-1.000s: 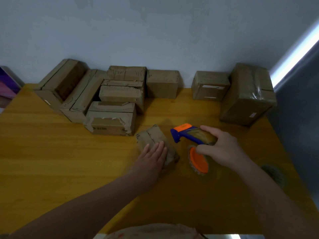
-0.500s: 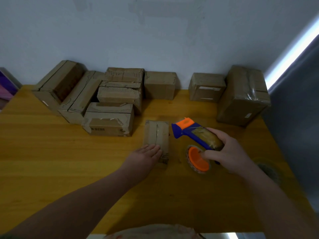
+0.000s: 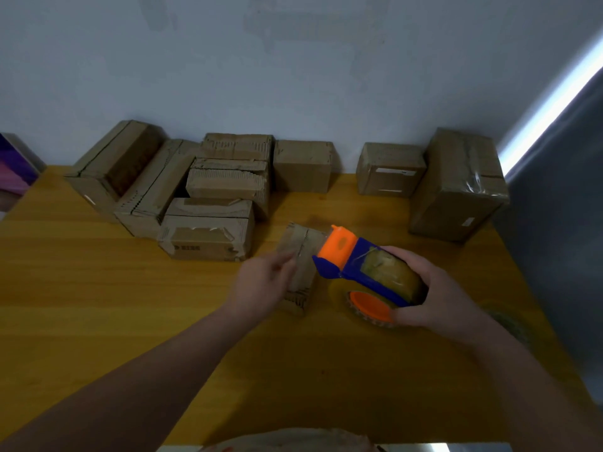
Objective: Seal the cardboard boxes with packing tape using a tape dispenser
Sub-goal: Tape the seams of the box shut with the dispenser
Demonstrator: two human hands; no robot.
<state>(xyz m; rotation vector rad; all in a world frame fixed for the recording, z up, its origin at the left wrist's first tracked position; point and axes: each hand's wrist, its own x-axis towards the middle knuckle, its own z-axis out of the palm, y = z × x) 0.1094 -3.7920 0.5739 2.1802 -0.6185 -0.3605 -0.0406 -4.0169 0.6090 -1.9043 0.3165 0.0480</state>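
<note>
Swung left in the right hand's [image 3: 437, 288] grip, the tape dispenser [image 3: 355, 265] now noses over the small cardboard box [image 3: 301, 246], the left hand [image 3: 261, 285] alongside with its hold too blurred to tell; laying tape along the seam looks next.

Left hand [image 3: 261, 285] extends forward; right hand [image 3: 437, 296] curls its fingers [image 3: 412, 261], gripping.

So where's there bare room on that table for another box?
Widest: the yellow wooden table left of the left arm, before the stacked cardboard boxes. Also the near strip between both arms. Crowded: along the wall, and round the small cardboard box and blue-orange tape dispenser.
</note>
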